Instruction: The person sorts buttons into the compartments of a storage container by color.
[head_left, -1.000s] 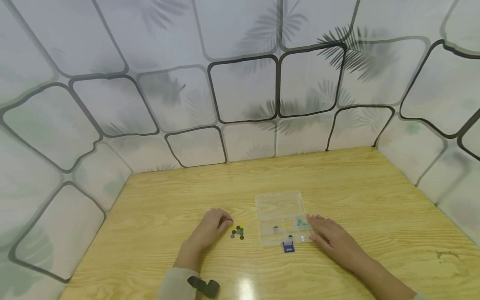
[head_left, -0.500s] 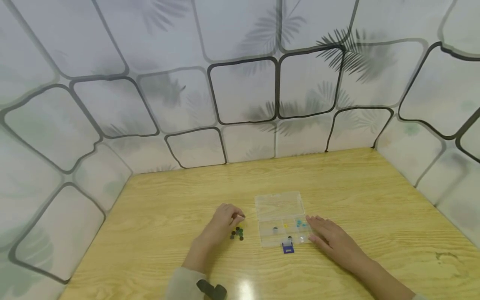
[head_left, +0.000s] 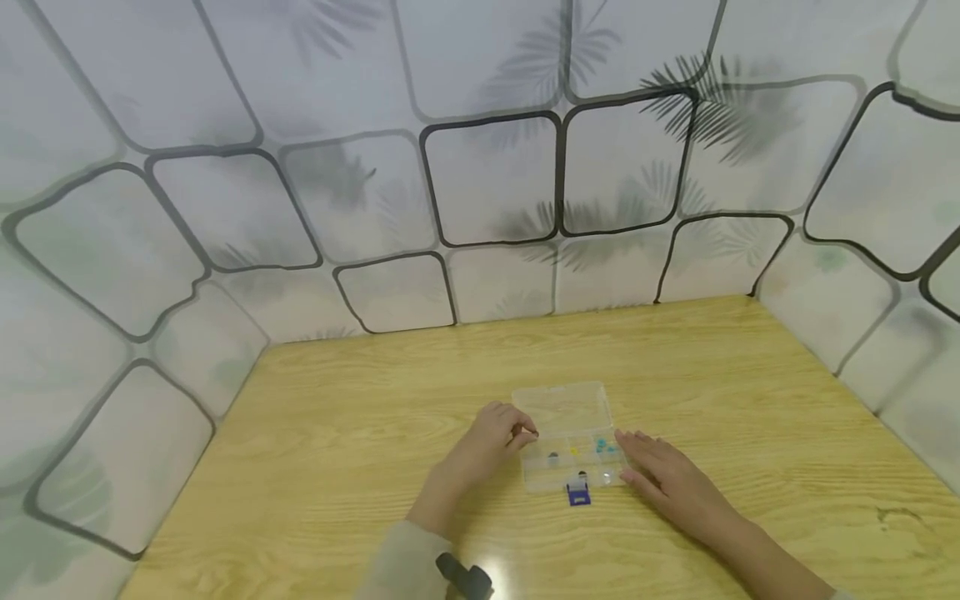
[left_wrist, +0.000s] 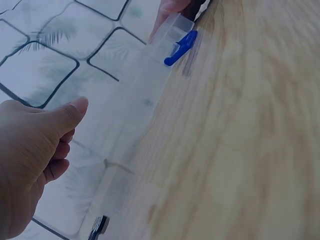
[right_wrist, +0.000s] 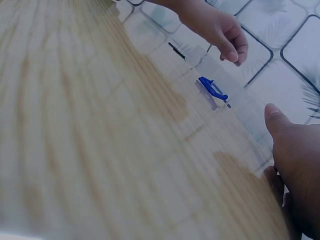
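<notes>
Since half a second ago, the person's left hand [head_left: 491, 442] has shifted rightward from the cluster of small coloured discs to the left edge of the open, clear plastic compartment box [head_left: 540, 479], its thumb and curled fingers pinching what looks like a small dark piece [head_left: 536, 433], too tiny to make out. Across from it, the right hand [head_left: 663, 467] lies fingers outstretched at the right edge, gripping nothing. Between both hands, the box holds small turquoise pieces [head_left: 602, 446], its blue plastic latch [head_left: 578, 498] facing the person.
</notes>
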